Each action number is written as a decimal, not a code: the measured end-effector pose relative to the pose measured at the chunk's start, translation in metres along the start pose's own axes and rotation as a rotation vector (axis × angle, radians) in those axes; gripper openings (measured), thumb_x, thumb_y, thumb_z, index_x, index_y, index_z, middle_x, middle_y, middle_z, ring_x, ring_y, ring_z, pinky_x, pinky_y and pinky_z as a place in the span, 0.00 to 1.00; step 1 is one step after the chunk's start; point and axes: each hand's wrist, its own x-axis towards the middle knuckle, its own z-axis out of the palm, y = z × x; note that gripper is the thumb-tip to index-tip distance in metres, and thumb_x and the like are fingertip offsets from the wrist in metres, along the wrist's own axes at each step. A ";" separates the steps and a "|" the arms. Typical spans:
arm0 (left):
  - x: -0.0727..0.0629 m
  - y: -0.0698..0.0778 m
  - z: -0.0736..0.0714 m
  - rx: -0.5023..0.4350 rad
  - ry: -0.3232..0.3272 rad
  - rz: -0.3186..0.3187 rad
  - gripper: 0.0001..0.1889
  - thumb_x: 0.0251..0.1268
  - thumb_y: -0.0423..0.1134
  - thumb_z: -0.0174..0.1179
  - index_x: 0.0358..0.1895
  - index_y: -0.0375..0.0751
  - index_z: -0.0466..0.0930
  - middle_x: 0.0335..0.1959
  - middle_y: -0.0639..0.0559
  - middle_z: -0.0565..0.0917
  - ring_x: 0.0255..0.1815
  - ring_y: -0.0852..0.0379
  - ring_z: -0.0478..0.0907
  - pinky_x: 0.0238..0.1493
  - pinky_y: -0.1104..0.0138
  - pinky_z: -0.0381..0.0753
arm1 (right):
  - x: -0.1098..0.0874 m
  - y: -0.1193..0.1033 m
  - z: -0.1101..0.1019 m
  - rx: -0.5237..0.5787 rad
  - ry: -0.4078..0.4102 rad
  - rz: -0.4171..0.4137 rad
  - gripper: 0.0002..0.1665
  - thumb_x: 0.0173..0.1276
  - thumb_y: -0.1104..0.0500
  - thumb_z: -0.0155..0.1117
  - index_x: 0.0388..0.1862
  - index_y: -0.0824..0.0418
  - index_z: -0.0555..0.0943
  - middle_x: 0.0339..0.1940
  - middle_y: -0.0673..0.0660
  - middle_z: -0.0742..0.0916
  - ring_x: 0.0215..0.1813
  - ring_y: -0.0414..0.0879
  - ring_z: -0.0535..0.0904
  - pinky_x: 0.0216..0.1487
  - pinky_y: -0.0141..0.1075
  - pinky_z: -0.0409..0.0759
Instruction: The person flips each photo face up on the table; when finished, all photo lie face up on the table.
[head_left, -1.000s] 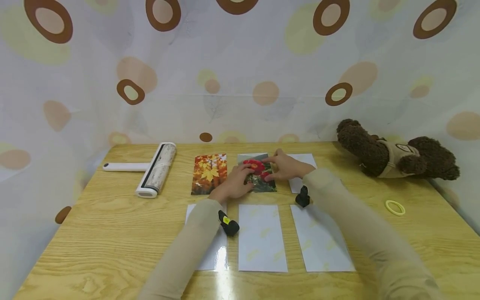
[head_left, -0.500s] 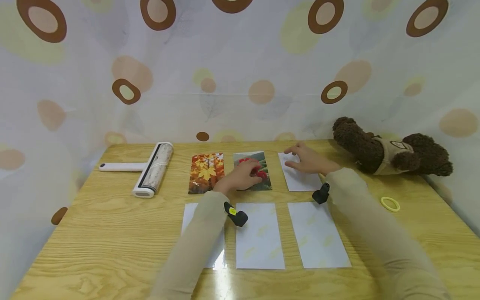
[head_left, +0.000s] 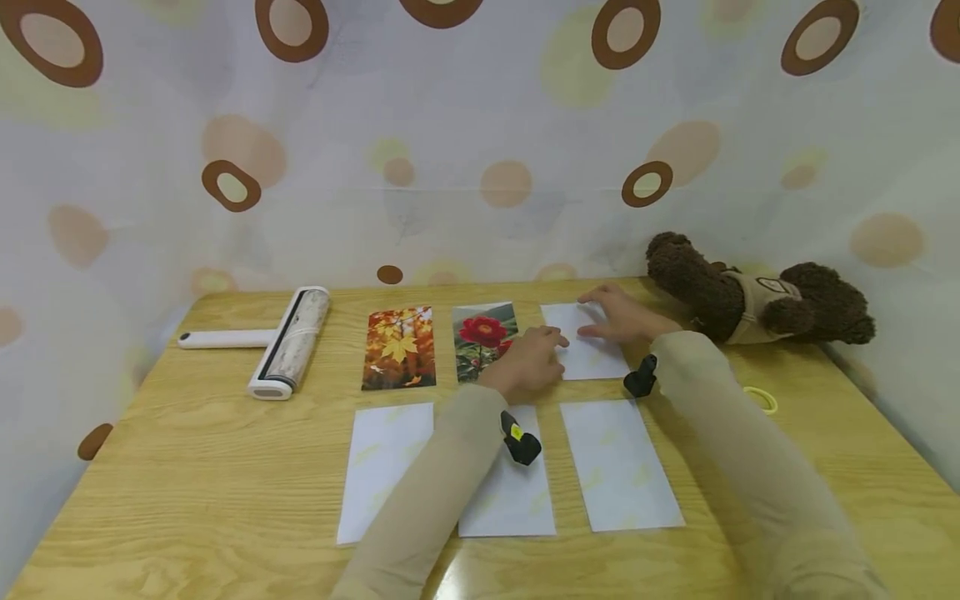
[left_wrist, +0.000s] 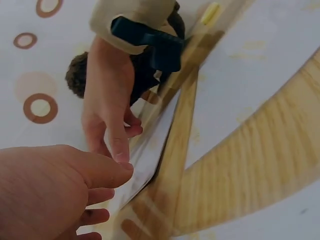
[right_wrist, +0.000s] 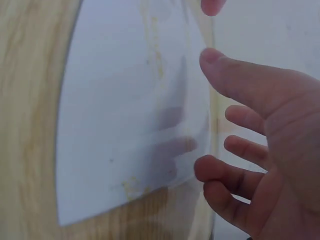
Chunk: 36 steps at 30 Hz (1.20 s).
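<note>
A white card (head_left: pixel 588 358) lies flat at the back right of the table, blank side up with faint yellow marks. Over its right part hovers my right hand (head_left: pixel 624 317), fingers spread and loosely bent; the right wrist view shows a gap between thumb (right_wrist: pixel 212 65) and card. My left hand (head_left: pixel 531 362) is beside the card's left edge, its fingers relaxed; contact with the card cannot be told. Left of it lies the red flower photo (head_left: pixel 483 333), partly covered by that hand. Further left is the autumn maple leaf photo (head_left: pixel 399 350).
Three more white cards form the front row: left (head_left: pixel 382 450), middle (head_left: pixel 517 508) and right (head_left: pixel 622 467). A lint roller (head_left: pixel 292 346) lies at the left. On the right are a brown teddy bear (head_left: pixel 757 304) and a yellow ring (head_left: pixel 763 400), partly behind the right sleeve.
Both hands were at the flower photo. My right hand left it first and moved right to the back right card; my left hand then followed rightward. The head view has turned slightly right.
</note>
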 end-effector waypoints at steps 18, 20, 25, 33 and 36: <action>0.007 0.001 0.014 0.052 0.129 -0.043 0.23 0.66 0.40 0.60 0.64 0.40 0.73 0.66 0.44 0.69 0.68 0.47 0.63 0.68 0.57 0.64 | 0.007 0.001 -0.002 0.049 -0.055 0.071 0.46 0.56 0.51 0.75 0.67 0.70 0.66 0.61 0.73 0.71 0.61 0.66 0.65 0.60 0.57 0.68; 0.007 0.001 0.016 0.001 0.156 -0.073 0.29 0.64 0.40 0.63 0.67 0.39 0.68 0.66 0.41 0.68 0.68 0.46 0.62 0.69 0.59 0.63 | 0.005 0.000 -0.003 0.073 -0.054 0.105 0.45 0.58 0.51 0.74 0.68 0.70 0.65 0.59 0.74 0.69 0.58 0.64 0.64 0.58 0.57 0.68; 0.007 0.005 0.019 -0.154 0.323 -0.156 0.44 0.54 0.38 0.71 0.72 0.37 0.56 0.61 0.40 0.71 0.61 0.47 0.71 0.61 0.60 0.73 | 0.003 -0.006 -0.005 0.191 0.005 0.183 0.39 0.66 0.47 0.64 0.65 0.71 0.64 0.59 0.72 0.64 0.54 0.60 0.62 0.56 0.55 0.66; 0.002 0.010 0.029 -0.609 0.453 -0.139 0.32 0.58 0.27 0.62 0.66 0.27 0.61 0.40 0.43 0.81 0.37 0.56 0.78 0.44 0.68 0.78 | 0.001 -0.013 -0.005 0.297 0.039 0.196 0.42 0.70 0.42 0.55 0.68 0.71 0.60 0.64 0.70 0.61 0.56 0.58 0.59 0.55 0.51 0.61; 0.001 0.010 0.025 -0.759 0.473 -0.116 0.28 0.58 0.25 0.59 0.64 0.27 0.67 0.37 0.49 0.77 0.34 0.62 0.72 0.38 0.74 0.74 | 0.000 -0.018 -0.007 0.270 0.068 0.131 0.43 0.69 0.44 0.58 0.71 0.70 0.58 0.63 0.71 0.59 0.49 0.55 0.65 0.50 0.47 0.66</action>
